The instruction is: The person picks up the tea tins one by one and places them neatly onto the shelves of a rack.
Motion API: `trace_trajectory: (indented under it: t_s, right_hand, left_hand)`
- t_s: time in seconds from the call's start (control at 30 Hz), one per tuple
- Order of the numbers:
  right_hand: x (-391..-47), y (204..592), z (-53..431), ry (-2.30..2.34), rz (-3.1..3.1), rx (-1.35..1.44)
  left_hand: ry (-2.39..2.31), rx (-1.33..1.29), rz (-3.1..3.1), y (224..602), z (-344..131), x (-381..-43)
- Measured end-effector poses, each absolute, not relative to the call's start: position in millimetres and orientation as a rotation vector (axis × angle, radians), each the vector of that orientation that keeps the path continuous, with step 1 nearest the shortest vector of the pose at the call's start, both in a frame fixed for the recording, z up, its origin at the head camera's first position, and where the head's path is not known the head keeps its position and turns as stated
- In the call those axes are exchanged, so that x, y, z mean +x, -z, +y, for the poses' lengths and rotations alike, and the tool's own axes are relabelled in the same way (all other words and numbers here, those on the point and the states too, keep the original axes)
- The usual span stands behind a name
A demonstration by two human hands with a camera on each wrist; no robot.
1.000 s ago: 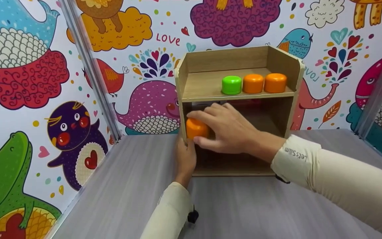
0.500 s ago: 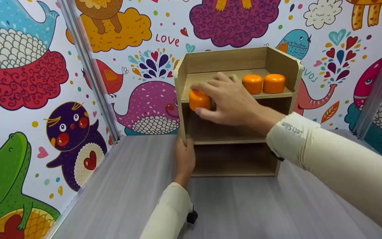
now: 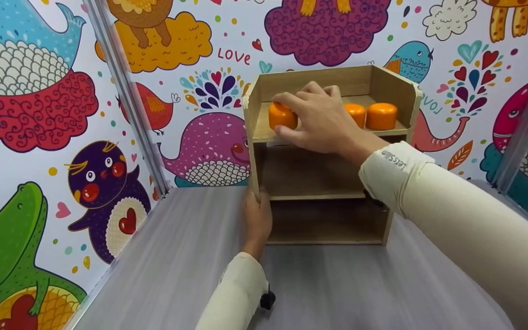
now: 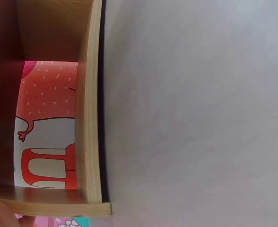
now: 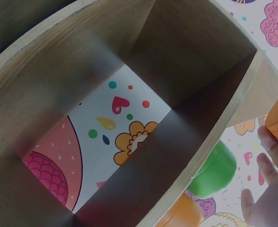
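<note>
My right hand (image 3: 321, 120) grips an orange plastic cylinder with a rounded top (image 3: 282, 116), thumb low at its front and fingers over its top. It is at the left end of the top tier of a small wooden shelf (image 3: 316, 198). Below, my left hand (image 3: 258, 220) holds the shelf's left side panel by its front edge; its fingers are partly hidden behind the panel. Two similar orange cylinders, one (image 3: 382, 116) at the right end and one (image 3: 355, 114) partly covered by my hand, stand on the top tier. A green cylinder (image 5: 218, 170) shows in the right wrist view.
The shelf stands on a grey table (image 3: 190, 256), with two lower compartments beneath the top tier. Behind it rises a wall (image 3: 227, 27) printed with cartoon animals. A metal post (image 3: 124, 91) runs up at the left corner.
My right hand has lifted the orange cylinder from in front of the middle compartment up to the top tier's left end. My left hand has stayed on the side panel.
</note>
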State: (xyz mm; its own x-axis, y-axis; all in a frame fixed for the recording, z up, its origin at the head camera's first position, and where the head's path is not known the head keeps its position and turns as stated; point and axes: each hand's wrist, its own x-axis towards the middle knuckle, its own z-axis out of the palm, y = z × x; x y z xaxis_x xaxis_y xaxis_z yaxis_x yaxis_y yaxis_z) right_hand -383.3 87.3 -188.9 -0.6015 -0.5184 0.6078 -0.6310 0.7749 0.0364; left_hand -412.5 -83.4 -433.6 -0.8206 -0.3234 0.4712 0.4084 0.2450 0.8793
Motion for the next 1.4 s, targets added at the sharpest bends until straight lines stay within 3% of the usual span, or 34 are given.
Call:
trace_trajectory:
  t_s: [0.7, 1.4]
  right_hand:
    - [-402, 197, 91, -0.025, -2.488, 0.685]
    - [-407, 202, 87, 0.069, -2.547, 0.695]
  left_hand:
    - [1.572, -0.140, -1.942, 434, -79, -414]
    - [1.522, -0.124, -1.939, 436, -83, -416]
